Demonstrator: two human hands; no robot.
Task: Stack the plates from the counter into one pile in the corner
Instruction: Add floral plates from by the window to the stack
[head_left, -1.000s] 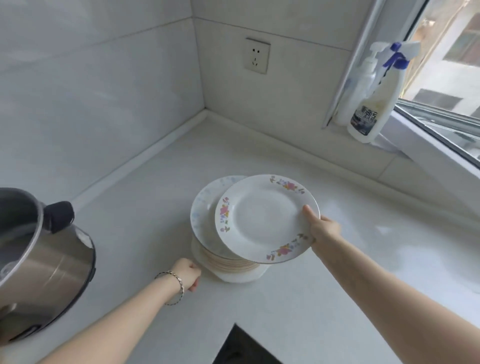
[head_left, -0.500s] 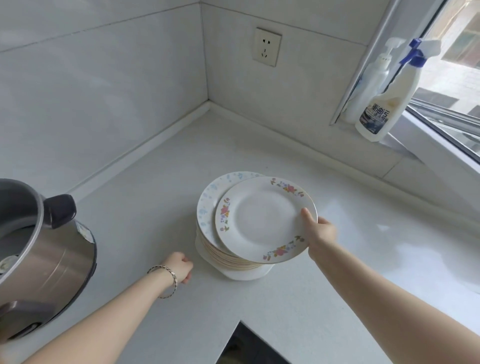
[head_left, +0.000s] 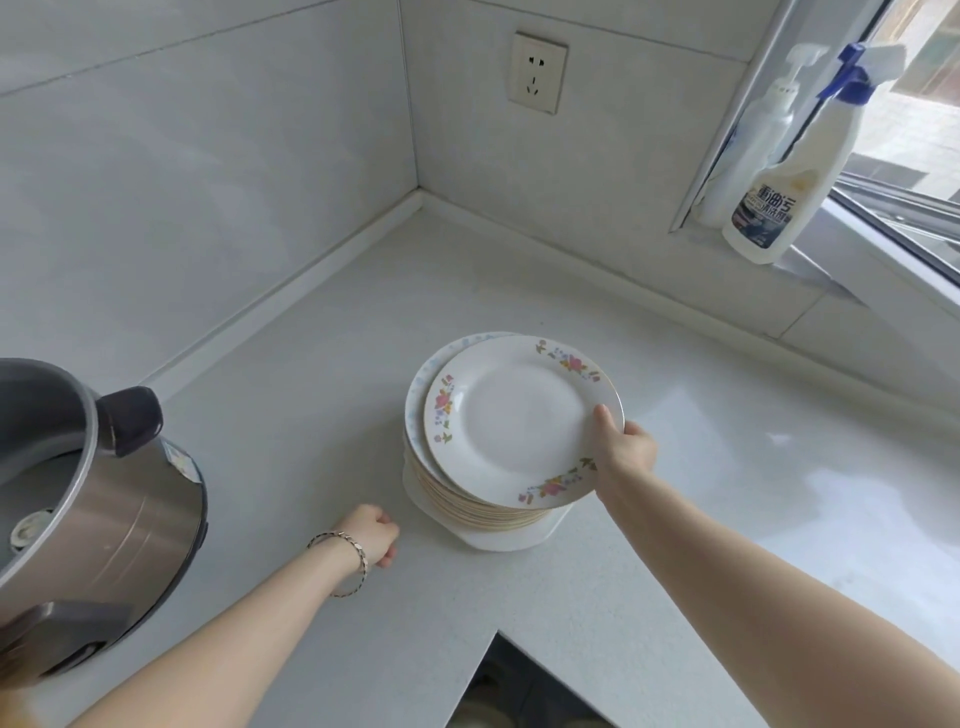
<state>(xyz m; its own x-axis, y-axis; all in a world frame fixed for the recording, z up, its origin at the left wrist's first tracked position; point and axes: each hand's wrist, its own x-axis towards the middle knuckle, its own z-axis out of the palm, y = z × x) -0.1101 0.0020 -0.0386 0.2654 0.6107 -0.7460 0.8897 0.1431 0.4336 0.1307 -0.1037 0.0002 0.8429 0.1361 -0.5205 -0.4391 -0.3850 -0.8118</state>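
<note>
A round, glossy white plate (head_left: 519, 421) with a thin gold rim line and sprays of pink, yellow and purple flowers sits at the top of the pile (head_left: 467, 499), offset toward the right so that its right edge overhangs; whether it rests fully on the plate beneath or is partly held above it cannot be told. The right hand (head_left: 626, 449) is clamped on its right rim, thumb pressed on the upper face, the other fingers hidden under the edge. Just beneath, a plate with a pale blue pattern (head_left: 426, 379) shows as a crescent on the left; below that the stacked rims read as fine gold-edged bands, and the lowest piece (head_left: 498, 538) is a thicker plain white dish with softly squared corners. The pile stands on the smooth, faintly speckled white counter (head_left: 311, 364), out from the corner where the two tiled walls meet, not against either wall. The left hand (head_left: 374, 535) rests on the counter just left of the pile, fingers curled loosely inward, holding nothing, apart from the plates; a thin beaded bracelet (head_left: 353, 561) circles the wrist. Far left stands a brushed-steel cooker (head_left: 104, 519) with a dark handle. A square cream wall socket (head_left: 537, 73) sits above the corner; on the window ledge at right lean two white plastic spray bottles (head_left: 779, 171), one with a blue trigger.
</note>
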